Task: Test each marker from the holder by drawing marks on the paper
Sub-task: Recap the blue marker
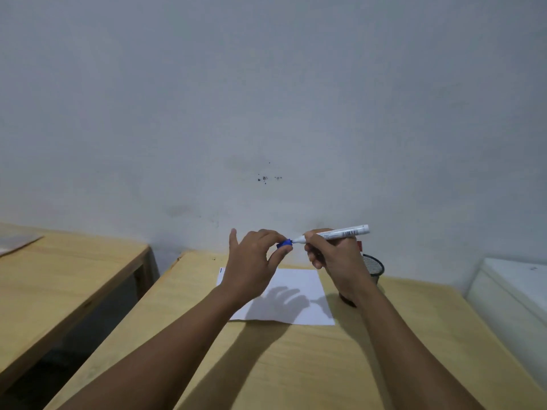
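My right hand grips a white marker held level above the desk, its tip pointing left. My left hand pinches the marker's blue cap between thumb and forefinger, right at the marker's tip. Whether the cap is seated on the tip or just off it is unclear. Below both hands a white sheet of paper lies flat on the wooden desk. A short dark mark shows at the sheet's far left corner. The black mesh holder stands behind my right hand, with a red-tipped marker poking out.
A second wooden table stands to the left across a gap, with a flat sheet on its far corner. A white box-like object sits at the right edge. A grey wall rises just behind the desk.
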The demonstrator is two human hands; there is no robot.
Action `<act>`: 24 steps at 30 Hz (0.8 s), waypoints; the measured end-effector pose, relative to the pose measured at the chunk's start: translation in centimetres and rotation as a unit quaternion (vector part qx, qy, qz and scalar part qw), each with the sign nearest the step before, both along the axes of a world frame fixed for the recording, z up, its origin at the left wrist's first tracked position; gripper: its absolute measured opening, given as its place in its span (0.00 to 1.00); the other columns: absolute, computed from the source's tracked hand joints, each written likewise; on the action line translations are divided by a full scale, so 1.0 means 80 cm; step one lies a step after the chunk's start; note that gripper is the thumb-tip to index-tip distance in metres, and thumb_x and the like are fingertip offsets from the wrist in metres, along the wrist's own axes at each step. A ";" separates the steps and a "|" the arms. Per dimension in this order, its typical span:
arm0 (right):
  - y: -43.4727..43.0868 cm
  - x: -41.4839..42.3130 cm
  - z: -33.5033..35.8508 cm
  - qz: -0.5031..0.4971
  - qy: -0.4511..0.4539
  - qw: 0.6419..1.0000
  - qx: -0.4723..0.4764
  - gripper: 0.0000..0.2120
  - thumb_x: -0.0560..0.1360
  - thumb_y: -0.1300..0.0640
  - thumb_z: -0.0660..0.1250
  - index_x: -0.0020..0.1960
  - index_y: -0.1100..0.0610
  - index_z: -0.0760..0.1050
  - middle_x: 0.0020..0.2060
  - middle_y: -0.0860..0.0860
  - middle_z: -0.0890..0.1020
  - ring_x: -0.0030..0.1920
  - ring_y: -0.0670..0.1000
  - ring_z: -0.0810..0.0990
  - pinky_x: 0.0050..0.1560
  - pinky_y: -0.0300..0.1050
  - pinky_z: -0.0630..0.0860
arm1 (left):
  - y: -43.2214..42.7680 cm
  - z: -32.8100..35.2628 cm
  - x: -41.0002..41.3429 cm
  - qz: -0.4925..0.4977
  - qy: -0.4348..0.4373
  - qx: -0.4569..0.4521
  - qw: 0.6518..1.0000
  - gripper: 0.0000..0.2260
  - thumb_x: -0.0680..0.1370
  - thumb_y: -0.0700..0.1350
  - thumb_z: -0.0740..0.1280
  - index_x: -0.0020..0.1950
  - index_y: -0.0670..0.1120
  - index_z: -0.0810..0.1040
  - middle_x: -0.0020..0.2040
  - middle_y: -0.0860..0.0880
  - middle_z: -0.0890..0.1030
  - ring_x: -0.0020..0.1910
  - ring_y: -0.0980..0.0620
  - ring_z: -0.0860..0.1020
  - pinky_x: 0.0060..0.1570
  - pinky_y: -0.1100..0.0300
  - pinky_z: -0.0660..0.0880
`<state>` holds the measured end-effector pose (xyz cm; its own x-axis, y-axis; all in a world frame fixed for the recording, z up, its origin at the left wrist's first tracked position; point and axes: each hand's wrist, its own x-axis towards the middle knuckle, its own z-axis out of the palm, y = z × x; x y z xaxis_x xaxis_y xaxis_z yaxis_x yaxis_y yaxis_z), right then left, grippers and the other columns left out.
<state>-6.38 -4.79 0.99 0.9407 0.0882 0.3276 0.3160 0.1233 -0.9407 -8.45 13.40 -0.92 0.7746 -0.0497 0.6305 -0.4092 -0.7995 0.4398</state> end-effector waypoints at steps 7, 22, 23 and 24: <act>-0.045 -0.027 0.023 -0.008 0.011 0.996 -0.089 0.09 0.78 0.53 0.74 0.50 0.59 0.86 0.45 0.56 0.85 0.47 0.53 0.82 0.44 0.49 0.83 | -0.039 0.027 -0.012 -0.060 -0.039 0.029 0.997 0.12 0.82 0.55 0.61 0.52 0.52 0.81 0.44 0.55 0.84 0.46 0.52 0.78 0.75 0.43 0.52; -0.058 -0.035 0.016 -0.002 0.052 0.995 -0.090 0.12 0.79 0.51 0.71 0.60 0.55 0.83 0.54 0.46 0.86 0.62 0.43 0.80 0.56 0.39 0.73 | -0.038 0.048 -0.006 -0.171 0.130 -0.064 0.974 0.10 0.79 0.51 0.68 0.48 0.48 0.87 0.39 0.47 0.85 0.37 0.48 0.81 0.38 0.53 0.75; -0.060 -0.035 0.012 -0.027 0.064 0.995 -0.071 0.12 0.78 0.50 0.73 0.59 0.53 0.84 0.54 0.48 0.86 0.62 0.46 0.81 0.56 0.43 0.75 | -0.037 0.045 -0.001 -0.160 0.126 -0.051 0.978 0.09 0.79 0.52 0.69 0.48 0.50 0.87 0.38 0.45 0.85 0.38 0.44 0.80 0.40 0.49 0.76; -0.065 -0.034 0.009 -0.057 0.069 0.995 -0.042 0.13 0.76 0.50 0.75 0.59 0.52 0.83 0.53 0.50 0.86 0.60 0.48 0.82 0.56 0.47 0.77 | -0.037 0.043 0.003 -0.150 0.122 -0.032 0.981 0.09 0.78 0.53 0.69 0.48 0.51 0.87 0.37 0.44 0.84 0.38 0.42 0.79 0.42 0.46 0.76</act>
<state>-9.07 -9.97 1.74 0.9817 -0.0012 0.1906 0.1906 0.0138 -0.9816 -8.20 10.44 2.52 0.8592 -0.2645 0.4381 -0.4984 -0.6264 0.5993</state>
